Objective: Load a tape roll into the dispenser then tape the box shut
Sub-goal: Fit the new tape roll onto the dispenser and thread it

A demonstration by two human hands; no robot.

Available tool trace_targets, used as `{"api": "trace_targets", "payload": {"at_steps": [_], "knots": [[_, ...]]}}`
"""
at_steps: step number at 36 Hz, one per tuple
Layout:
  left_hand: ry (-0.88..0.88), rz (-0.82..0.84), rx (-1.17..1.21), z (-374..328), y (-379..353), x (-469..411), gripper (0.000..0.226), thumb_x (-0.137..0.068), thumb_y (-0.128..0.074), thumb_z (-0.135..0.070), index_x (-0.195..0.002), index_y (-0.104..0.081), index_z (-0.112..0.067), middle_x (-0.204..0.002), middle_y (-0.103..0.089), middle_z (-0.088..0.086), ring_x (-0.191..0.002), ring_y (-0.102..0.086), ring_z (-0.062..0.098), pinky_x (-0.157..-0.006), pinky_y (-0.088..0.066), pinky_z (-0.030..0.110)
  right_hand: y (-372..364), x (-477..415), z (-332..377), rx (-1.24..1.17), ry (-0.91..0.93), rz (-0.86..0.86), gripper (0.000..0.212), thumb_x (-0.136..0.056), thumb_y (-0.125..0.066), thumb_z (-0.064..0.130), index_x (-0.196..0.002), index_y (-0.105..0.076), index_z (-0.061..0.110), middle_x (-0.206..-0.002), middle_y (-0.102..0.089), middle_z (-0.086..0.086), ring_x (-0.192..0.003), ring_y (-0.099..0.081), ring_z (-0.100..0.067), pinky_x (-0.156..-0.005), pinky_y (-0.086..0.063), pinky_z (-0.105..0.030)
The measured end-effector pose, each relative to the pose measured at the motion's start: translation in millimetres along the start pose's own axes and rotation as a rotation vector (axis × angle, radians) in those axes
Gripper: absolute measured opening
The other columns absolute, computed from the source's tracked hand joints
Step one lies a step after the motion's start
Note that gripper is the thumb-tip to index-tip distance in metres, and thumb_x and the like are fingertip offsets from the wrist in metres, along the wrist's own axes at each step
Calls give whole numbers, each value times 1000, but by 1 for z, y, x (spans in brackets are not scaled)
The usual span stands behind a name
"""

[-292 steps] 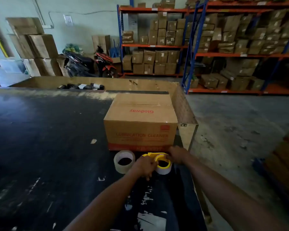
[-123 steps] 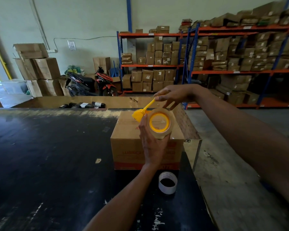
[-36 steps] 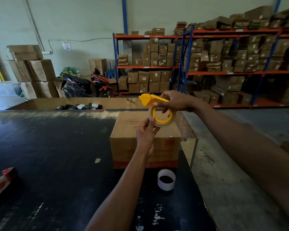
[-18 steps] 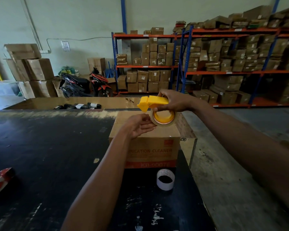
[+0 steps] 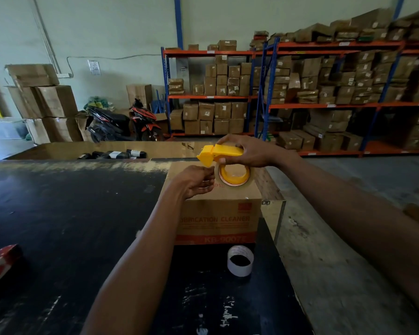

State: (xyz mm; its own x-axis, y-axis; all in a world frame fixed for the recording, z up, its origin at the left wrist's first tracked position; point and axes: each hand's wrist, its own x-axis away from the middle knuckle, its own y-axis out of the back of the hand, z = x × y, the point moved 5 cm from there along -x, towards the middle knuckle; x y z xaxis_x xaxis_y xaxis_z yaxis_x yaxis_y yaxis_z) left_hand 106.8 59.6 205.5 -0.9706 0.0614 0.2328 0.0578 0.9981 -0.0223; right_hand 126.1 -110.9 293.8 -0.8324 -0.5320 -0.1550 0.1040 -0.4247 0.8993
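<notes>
My right hand (image 5: pixel 249 151) grips the yellow tape dispenser (image 5: pixel 218 153) by its handle, holding it in the air above the cardboard box (image 5: pixel 218 213). A clear tape roll (image 5: pixel 235 176) sits on the dispenser's yellow hub. My left hand (image 5: pixel 196 181) is just left of the roll, under the dispenser's head, with fingertips pinched at the roll's edge; the tape end itself is too thin to see. The box, printed "LUBRICATION CLEANER", stands on the black table (image 5: pixel 70 226) with its flaps down.
An empty white tape core (image 5: pixel 240 261) stands on the table in front of the box. A red-and-white object (image 5: pixel 0 264) lies at the table's left edge. The table's right edge drops to the concrete floor. Beyond are a bin of dark bottles (image 5: pixel 114 154), shelving and a motorbike.
The dispenser stays raised over the box in my right hand. My left hand has moved from under the roll to its left edge, fingers pinching there.
</notes>
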Motion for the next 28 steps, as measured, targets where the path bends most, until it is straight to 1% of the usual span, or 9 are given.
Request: {"api": "trace_targets", "payload": {"at_steps": [4,9,12,13,16,19,21,25,28], "knots": [[-87,-56,-51,-8,-3,0,17,-103,-53,-17,-94,-65,-9,-75,-60,4,-66,-56,12,-64,-54,27,-5,1,-7,5,-50,-19,60,-89,-56,68,-141,-48,39,-141,-56,-5,-118,-56,-26,-95,-46,-43],[-154,-75,-110,-13,-9,2,18,-103,-51,-12,-90,-64,-9,-78,-61,4,-67,-56,12,-60,-47,24,-10,6,-21,-21,-118,-36,53,-91,-46,72,-135,-50,42,-114,-57,3,-95,-56,-14,-83,-41,-34],[-143,-58,-89,-13,-9,4,24,-104,-47,-11,-87,-64,-10,-80,-63,5,-73,-60,14,-64,-46,25,-13,10,-24,-46,-111,-33,43,-91,-48,71,-125,-51,44,-96,-57,16,-83,-56,-5,-79,-43,-34],[-129,-47,-85,-13,-9,5,25,-104,-47,-11,-87,-65,-10,-81,-64,6,-75,-61,15,-65,-46,26,-14,12,-25,-45,-109,-34,41,-92,-48,70,-124,-51,44,-95,-56,16,-82,-55,-2,-78,-42,-33],[-87,-15,-39,-11,-5,4,23,-103,-48,-12,-89,-66,-10,-84,-65,7,-79,-64,16,-68,-47,27,-15,17,-26,-37,-108,-11,41,-91,-49,70,-125,-52,46,-116,-57,7,-91,-56,-2,-79,-42,-32],[-72,39,-37,-13,1,2,24,-104,-46,-14,-90,-65,-10,-81,-65,5,-78,-61,14,-67,-47,26,-13,24,-33,9,-140,13,45,-88,-47,75,-125,-51,50,-131,-54,3,-116,-54,-16,-89,-40,-36],[-35,67,-85,-14,2,0,23,-103,-43,-13,-92,-62,-8,-79,-65,6,-78,-61,15,-68,-48,27,-12,26,-35,19,-129,-5,50,-88,-50,74,-130,-53,46,-142,-53,-1,-126,-51,-22,-91,-38,-37],[53,104,-157,-16,2,-1,18,-101,-42,-7,-95,-59,-6,-72,-66,6,-73,-62,15,-66,-51,28,-9,29,-31,77,-107,-31,54,-89,-55,68,-136,-52,41,-146,-51,-3,-113,-47,-16,-87,-36,-35],[100,107,-223,-17,-1,-4,22,-103,-42,-10,-92,-60,-8,-75,-69,6,-75,-69,14,-68,-52,28,-8,33,-30,132,-87,-46,60,-87,-59,68,-140,-50,41,-151,-48,-3,-122,-50,-23,-90,-36,-34]]}}
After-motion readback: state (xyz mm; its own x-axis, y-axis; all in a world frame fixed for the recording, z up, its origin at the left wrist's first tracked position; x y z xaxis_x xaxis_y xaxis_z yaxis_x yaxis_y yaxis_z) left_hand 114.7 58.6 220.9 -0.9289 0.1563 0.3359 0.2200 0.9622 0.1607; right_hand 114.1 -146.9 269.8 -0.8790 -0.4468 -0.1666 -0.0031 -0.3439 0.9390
